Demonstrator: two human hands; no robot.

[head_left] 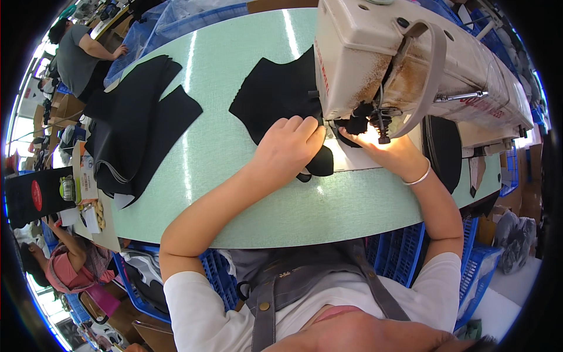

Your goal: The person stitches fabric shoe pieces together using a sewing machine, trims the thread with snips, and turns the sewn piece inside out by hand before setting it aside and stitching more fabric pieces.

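Grey apron straps and bib (pixel 293 287) over a white shirt (pixel 202 302) sit closest to my camera, at the bottom of my view. Beyond them I look onto a pale green surface (pixel 252 211) with a worn, cream-coloured sewing machine (pixel 375 56) at its far right. The black piece (pixel 272 94) lies flat on it, its near end beside the machine head. I have the left hand (pixel 291 144) on that piece, fingers curled and together; whether they pinch it I cannot tell. A rounded black flap (pixel 319 162) shows just below. The right hand (pixel 392 154), with a bracelet (pixel 418 174) at its wrist, reaches under the machine head into a bright glow (pixel 370 136); glare and machine parts keep me from telling how its fingers stand. Dark pieces are piled on the left (pixel 138 117), and another dark stack (pixel 444 149) lies beyond the right wrist.
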